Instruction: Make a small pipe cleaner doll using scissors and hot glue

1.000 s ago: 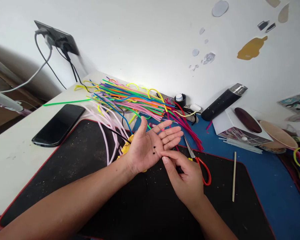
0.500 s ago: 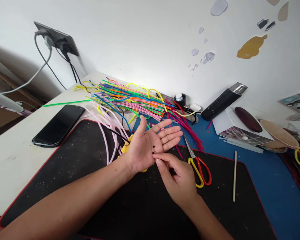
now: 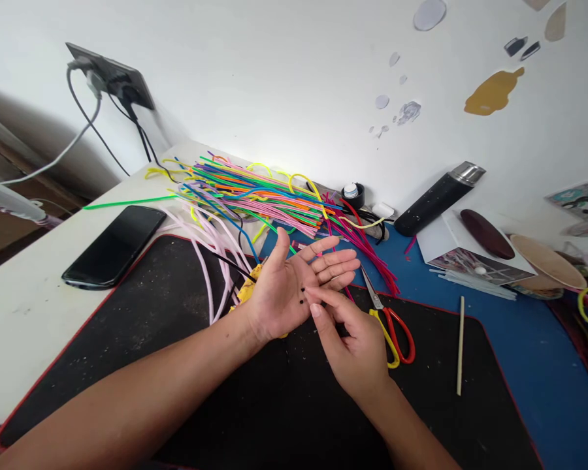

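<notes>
My left hand (image 3: 294,287) is palm up with its fingers spread. Two tiny black pieces (image 3: 302,301) lie on its palm. The fingertips of my right hand (image 3: 355,343) touch the palm beside them, index finger and thumb a little apart, with nothing visible between them. Behind my left wrist is a yellow item (image 3: 246,287), partly hidden, with pale pink and black stems around it. Scissors (image 3: 392,333) with one yellow and one red handle lie just right of my right hand, on the black mat (image 3: 245,411).
A pile of coloured pipe cleaners (image 3: 264,192) lies at the back. A phone (image 3: 114,247) is at the left. On the right are a thin stick (image 3: 460,346), a black flask (image 3: 436,199) and a white box (image 3: 438,241). A socket plate with cables is on the wall.
My right hand has shifted slightly right and its index fingertip has moved up along the left palm. My left hand has moved slightly, still palm up.
</notes>
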